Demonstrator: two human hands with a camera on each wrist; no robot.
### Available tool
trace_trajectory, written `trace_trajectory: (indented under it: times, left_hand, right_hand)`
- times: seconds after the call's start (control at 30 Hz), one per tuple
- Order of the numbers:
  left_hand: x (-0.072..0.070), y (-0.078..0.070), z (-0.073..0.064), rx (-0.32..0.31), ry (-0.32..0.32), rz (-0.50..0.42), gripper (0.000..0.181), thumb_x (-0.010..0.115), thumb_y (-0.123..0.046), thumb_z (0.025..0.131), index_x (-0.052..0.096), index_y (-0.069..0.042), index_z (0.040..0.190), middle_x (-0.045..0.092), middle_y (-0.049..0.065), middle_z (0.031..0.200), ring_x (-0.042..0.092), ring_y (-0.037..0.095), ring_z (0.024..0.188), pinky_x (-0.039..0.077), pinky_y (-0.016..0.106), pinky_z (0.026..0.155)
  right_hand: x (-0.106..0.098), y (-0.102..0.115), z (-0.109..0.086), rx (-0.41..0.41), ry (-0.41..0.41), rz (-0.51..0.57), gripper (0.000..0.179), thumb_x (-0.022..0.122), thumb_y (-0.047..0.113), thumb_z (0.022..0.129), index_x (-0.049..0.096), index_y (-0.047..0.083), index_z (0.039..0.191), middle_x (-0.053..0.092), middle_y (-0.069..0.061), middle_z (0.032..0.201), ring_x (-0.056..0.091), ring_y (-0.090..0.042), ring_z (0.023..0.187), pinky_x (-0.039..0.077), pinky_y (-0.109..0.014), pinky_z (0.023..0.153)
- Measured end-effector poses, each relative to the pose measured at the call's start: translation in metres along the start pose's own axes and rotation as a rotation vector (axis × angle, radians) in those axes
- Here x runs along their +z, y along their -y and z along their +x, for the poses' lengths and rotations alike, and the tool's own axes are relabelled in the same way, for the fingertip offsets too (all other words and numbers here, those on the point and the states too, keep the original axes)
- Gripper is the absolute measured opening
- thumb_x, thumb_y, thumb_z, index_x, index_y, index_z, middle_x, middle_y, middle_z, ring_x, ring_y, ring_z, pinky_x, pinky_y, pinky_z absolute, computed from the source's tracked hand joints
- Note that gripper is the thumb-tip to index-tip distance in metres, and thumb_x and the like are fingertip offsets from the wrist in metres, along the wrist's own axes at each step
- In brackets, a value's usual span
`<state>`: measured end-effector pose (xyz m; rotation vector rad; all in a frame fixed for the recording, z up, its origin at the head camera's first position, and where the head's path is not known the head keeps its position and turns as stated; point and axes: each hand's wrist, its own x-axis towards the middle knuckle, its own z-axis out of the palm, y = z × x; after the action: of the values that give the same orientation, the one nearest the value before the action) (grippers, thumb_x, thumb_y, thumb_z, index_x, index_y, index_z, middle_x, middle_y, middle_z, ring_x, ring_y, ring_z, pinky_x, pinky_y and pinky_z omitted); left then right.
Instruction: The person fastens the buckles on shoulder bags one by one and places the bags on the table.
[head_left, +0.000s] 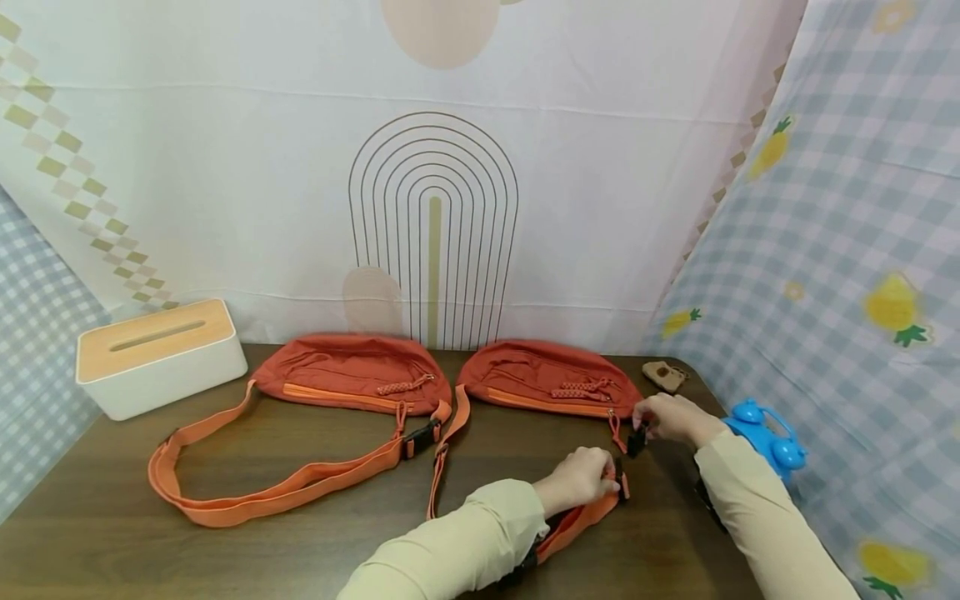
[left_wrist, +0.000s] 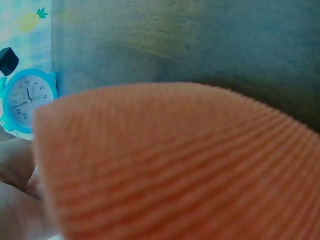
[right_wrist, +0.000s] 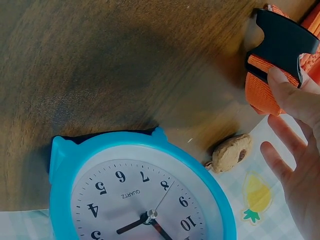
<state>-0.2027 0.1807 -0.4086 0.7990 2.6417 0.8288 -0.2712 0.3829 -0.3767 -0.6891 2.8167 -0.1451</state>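
Two rust-red waist bags lie on the table, a left waist bag (head_left: 352,371) and a right waist bag (head_left: 547,375). My right hand (head_left: 671,418) pinches a black buckle half (right_wrist: 282,42) on a short orange strap beside the right bag. Thumb and fingertips press the webbing at the buckle's edge in the right wrist view. My left hand (head_left: 581,481) grips the other strap end (head_left: 577,525), which carries a black buckle piece (head_left: 619,473). The two buckle pieces are apart, close to each other. Blurred orange webbing (left_wrist: 175,160) fills much of the left wrist view, covering part of the hand.
A blue alarm clock (head_left: 765,437) stands at the right, partly behind my right forearm. Behind my right hand lies a small tan object (head_left: 665,375). A white tissue box (head_left: 161,367) with a wooden lid is at far left. The left bag's strap buckle (head_left: 422,437) is fastened.
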Motion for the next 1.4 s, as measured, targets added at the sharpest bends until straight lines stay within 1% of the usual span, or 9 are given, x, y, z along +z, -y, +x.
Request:
trace_trajectory:
  times: [0.1,0.2,0.3,0.43,0.63,0.77,1.0,1.23,1.4]
  left_hand:
    - [-0.001,0.0,-0.001,-0.008,0.026,-0.006,0.027,0.067,-0.03,0.083,0.052,-0.012,0.07,0.041,-0.006,0.056,0.036,0.006,0.047,0.031,0.018,0.046]
    - [0.0,-0.002,-0.001,-0.043,0.038,-0.013,0.039,0.067,-0.036,0.081,0.044,-0.013,0.06,0.033,-0.006,0.047,0.03,0.006,0.041,0.027,0.019,0.041]
    - [0.003,-0.004,-0.001,-0.085,0.025,-0.007,0.048,0.064,-0.034,0.084,0.037,-0.014,0.05,0.026,-0.006,0.042,0.026,0.008,0.038,0.024,0.021,0.039]
    - [0.005,-0.005,0.003,-0.115,-0.011,0.014,0.051,0.061,-0.029,0.088,0.033,-0.014,0.047,0.023,-0.005,0.042,0.025,0.01,0.04,0.022,0.022,0.04]
    - [0.0,-0.004,0.009,-0.1,-0.06,0.027,0.046,0.061,-0.028,0.087,0.037,-0.016,0.049,0.032,-0.005,0.047,0.033,0.01,0.044,0.028,0.023,0.044]
    - [-0.004,-0.003,0.012,-0.099,-0.075,0.025,0.041,0.06,-0.026,0.088,0.041,-0.015,0.053,0.036,-0.005,0.051,0.037,0.011,0.047,0.03,0.023,0.047]
    - [-0.006,-0.001,0.018,-0.1,-0.082,0.048,0.033,0.061,-0.024,0.087,0.046,-0.015,0.06,0.041,-0.005,0.057,0.04,0.009,0.052,0.032,0.023,0.049]
    - [-0.008,-0.002,0.025,-0.128,-0.063,0.044,0.019,0.062,-0.024,0.087,0.061,-0.017,0.069,0.055,-0.005,0.063,0.047,0.009,0.056,0.036,0.024,0.053]
    - [-0.007,0.0,0.028,-0.125,-0.056,0.055,0.019,0.062,-0.025,0.087,0.061,-0.017,0.07,0.056,-0.005,0.065,0.049,0.009,0.058,0.037,0.024,0.054]
  right_hand:
    - [0.0,0.001,0.0,0.013,0.001,-0.003,0.021,0.068,-0.003,0.074,0.059,0.015,0.078,0.06,0.0,0.082,0.052,-0.015,0.07,0.037,-0.029,0.06]
    - [0.0,0.002,0.0,0.015,0.002,-0.007,0.02,0.068,-0.003,0.074,0.059,0.015,0.078,0.06,0.001,0.082,0.052,-0.015,0.07,0.037,-0.029,0.06]
    - [0.0,0.003,-0.001,0.013,0.001,-0.01,0.02,0.068,-0.002,0.075,0.059,0.015,0.078,0.06,0.002,0.082,0.052,-0.013,0.069,0.037,-0.029,0.06]
    - [0.0,0.003,-0.002,0.016,0.005,-0.007,0.02,0.067,-0.002,0.075,0.059,0.016,0.078,0.06,0.002,0.082,0.051,-0.013,0.069,0.036,-0.029,0.06]
    - [-0.002,0.001,-0.002,0.005,0.005,-0.022,0.02,0.067,-0.002,0.075,0.058,0.016,0.078,0.059,0.0,0.084,0.05,-0.014,0.069,0.034,-0.03,0.06]
    - [-0.003,0.0,0.0,-0.023,-0.014,-0.043,0.021,0.066,-0.003,0.076,0.058,0.016,0.077,0.059,0.001,0.082,0.048,-0.012,0.068,0.033,-0.029,0.059]
    - [-0.003,-0.002,0.001,-0.049,-0.03,-0.052,0.023,0.062,-0.005,0.076,0.058,0.017,0.078,0.057,0.005,0.076,0.043,-0.008,0.064,0.032,-0.028,0.059]
    - [-0.005,-0.001,0.0,-0.06,-0.036,-0.059,0.024,0.062,-0.007,0.075,0.06,0.016,0.081,0.059,0.0,0.078,0.043,-0.008,0.063,0.033,-0.029,0.058]
    - [-0.005,0.001,-0.001,-0.042,-0.028,-0.044,0.023,0.062,-0.006,0.076,0.061,0.016,0.081,0.059,0.001,0.079,0.044,-0.009,0.064,0.034,-0.029,0.059]
